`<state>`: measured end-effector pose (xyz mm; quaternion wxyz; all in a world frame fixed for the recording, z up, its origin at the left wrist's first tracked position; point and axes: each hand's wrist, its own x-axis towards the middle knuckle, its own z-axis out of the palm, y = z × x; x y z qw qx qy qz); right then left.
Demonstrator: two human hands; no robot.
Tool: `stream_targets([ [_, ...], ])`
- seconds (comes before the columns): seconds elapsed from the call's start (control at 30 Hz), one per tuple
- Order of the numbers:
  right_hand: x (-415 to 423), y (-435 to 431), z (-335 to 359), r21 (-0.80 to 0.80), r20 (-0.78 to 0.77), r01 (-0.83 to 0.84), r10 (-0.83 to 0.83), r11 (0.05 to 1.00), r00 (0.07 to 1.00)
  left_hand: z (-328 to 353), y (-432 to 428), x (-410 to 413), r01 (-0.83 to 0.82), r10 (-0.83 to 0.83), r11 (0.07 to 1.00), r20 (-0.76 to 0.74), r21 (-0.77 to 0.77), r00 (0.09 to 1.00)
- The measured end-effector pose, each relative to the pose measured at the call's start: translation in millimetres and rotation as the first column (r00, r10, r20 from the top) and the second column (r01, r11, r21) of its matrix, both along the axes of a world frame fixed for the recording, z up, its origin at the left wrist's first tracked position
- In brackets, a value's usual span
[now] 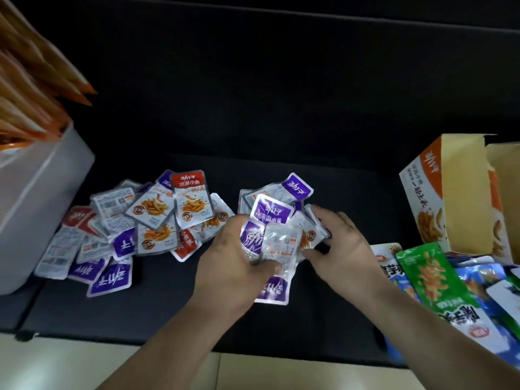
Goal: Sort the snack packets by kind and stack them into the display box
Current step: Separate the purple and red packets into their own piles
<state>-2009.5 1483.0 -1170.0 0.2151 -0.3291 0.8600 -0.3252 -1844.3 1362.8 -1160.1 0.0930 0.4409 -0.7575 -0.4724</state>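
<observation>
A bunch of purple-topped snack packets (271, 213) sits at the middle of the dark cushion. My left hand (233, 257) grips the bunch from the left, thumb over a silvery packet (281, 246). My right hand (340, 240) holds the bunch's right side, fingers curled round its edge. One purple packet (273, 291) hangs below my left hand. To the left lies a mixed heap of red-topped packets (191, 198) and purple ones (111, 278). The orange and white display box (450, 198) stands open at the right.
A white bin (42, 187) with orange-tipped packs stands at the left. Larger green and blue snack bags (433, 280) lie at the lower right, beside the display box. The dark cushion (281, 108) stretches behind; pale floor shows along the near edge.
</observation>
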Motion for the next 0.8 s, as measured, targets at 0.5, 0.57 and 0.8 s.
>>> stream_targets([
  [0.5, 44, -81, 37, -0.233, 0.44, 0.344, -0.217, 0.91, 0.872, 36, -80, 73, -0.463, 0.505, 0.862, -0.262, 0.206, 0.823],
  [0.57, 57, -97, 45, -0.279, 0.394, 0.267, -0.144, 0.922, 0.908, 34, -93, 85, -0.484, 0.523, 0.852, -0.271, 0.2, 0.808],
  [0.8, 88, -177, 50, -0.231, 0.364, 0.067, 0.022, 0.971, 0.931, 18, -133, 115, -0.473, 0.457, 0.881, -0.224, -0.022, 0.861],
])
